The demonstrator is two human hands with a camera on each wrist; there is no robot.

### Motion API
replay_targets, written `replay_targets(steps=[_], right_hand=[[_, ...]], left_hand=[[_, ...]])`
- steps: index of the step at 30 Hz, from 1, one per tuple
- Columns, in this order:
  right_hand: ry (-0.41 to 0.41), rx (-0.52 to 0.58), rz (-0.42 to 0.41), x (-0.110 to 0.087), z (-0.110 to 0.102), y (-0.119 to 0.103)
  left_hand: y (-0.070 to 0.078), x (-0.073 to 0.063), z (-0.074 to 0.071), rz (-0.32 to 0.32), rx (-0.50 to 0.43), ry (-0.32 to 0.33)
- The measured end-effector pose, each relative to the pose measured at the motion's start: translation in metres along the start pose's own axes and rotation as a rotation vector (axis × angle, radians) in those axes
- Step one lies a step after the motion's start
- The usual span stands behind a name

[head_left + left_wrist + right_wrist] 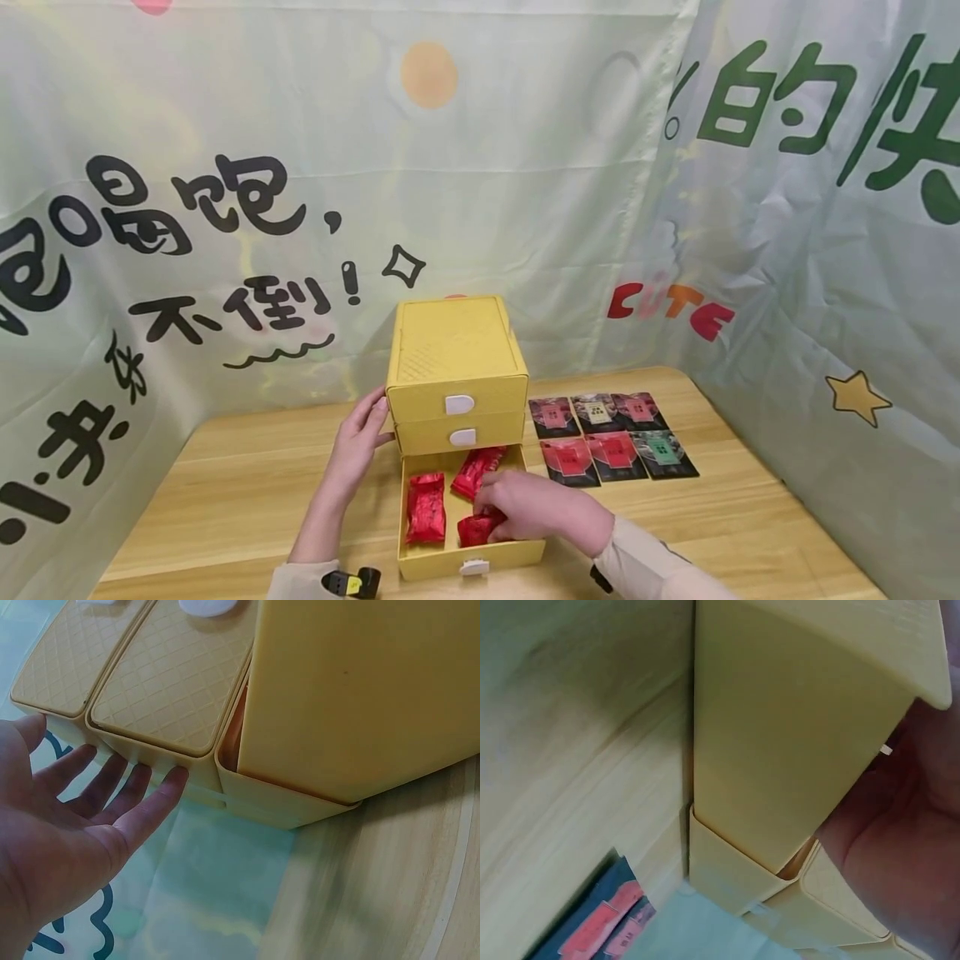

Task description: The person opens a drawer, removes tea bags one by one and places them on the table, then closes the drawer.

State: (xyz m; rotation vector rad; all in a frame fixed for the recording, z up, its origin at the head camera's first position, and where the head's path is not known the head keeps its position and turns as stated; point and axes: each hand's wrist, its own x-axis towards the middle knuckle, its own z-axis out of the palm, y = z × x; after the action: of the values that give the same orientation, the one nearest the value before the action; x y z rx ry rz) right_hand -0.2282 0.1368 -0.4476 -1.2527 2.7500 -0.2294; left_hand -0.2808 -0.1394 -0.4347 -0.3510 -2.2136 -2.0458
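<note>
A yellow drawer cabinet [457, 358] stands on the table with its bottom drawer [472, 561] pulled out. My left hand [362, 433] rests its straight, spread fingers against the cabinet's left side. In the left wrist view the fingertips [174, 780] touch that side beside the two upper drawers. My right hand [525, 504] reaches down into the pulled-out drawer, thumb and fingers curled at a red wrapped packet [475, 531] near the drawer front. Another red packet [427, 508] lies on the drawer's left, and a third [477, 471] towards the back. The right wrist view hides the fingertips behind the drawer wall.
Several flat dark cards with red, pale and green labels [617, 451] lie in two rows on the wooden table [742, 508], right of the cabinet. A printed cloth [480, 192] hangs behind and along the sides.
</note>
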Motion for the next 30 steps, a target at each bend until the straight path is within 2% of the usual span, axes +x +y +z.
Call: replay_targets(steps=[4, 11, 24, 30], right_hand=[[0.034, 0.113, 0.002, -0.002, 0.001, 0.003], [0.147, 0.315, 0.020, -0.013, -0.002, 0.007], [0.447, 0.459, 0.088, -0.043, -0.014, 0.021], [0.511, 0.536, 0.173, -0.062, -0.022, 0.031]], left_hand=[[-0.001, -0.001, 0.000, -0.002, -0.002, -0.001], [0.000, -0.001, -0.001, -0.007, -0.002, -0.005], [0.000, 0.000, 0.000, -0.010, -0.003, -0.010], [0.000, -0.002, -0.001, -0.004, 0.009, 0.000]])
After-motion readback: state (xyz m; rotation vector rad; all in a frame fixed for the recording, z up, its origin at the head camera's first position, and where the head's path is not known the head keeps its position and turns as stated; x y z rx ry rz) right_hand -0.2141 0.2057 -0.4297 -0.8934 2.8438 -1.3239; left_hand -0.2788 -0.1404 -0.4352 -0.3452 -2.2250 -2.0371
